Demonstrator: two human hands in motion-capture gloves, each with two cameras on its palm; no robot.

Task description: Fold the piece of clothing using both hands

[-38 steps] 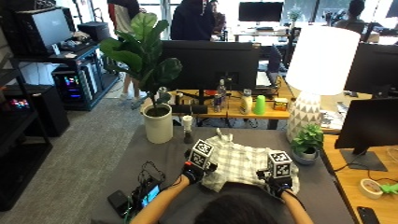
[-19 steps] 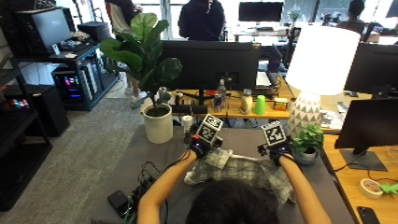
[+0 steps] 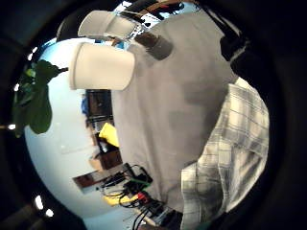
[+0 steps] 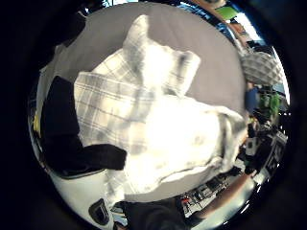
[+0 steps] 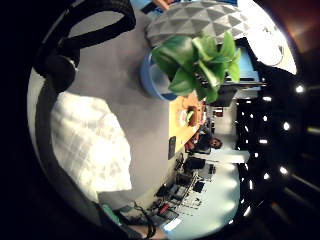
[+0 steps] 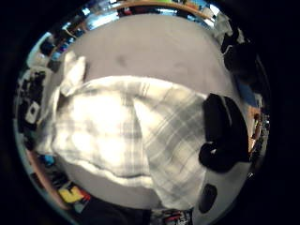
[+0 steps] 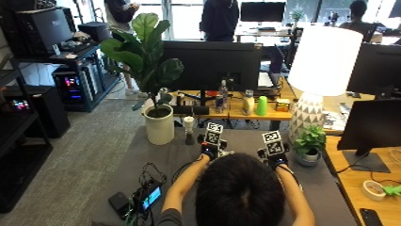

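A light plaid garment (image 4: 158,124) lies spread over the grey table (image 7: 169,155); in the outside view my head hides nearly all of it. My left hand (image 7: 210,151) is out over the table's far half, and its gloved fingers (image 4: 62,129) pinch one edge of the cloth. My right hand (image 7: 274,157) is level with it, about a shoulder's width away. Its fingers (image 6: 222,136) curl over the garment (image 6: 117,136) at the opposite edge. The garment stretches from both palms back towards me, with a sleeve or corner sticking out at one side.
A white plant pot (image 7: 159,129) and a small dark stand (image 7: 188,129) sit at the far left of the table. A small plant in a blue pot (image 7: 309,146) and a white lamp (image 7: 311,113) stand far right. Electronics and cables (image 7: 141,195) lie near left.
Both hands have moved away from my body towards the far side of the table, staying level with each other. The garment's edge has gone with them.
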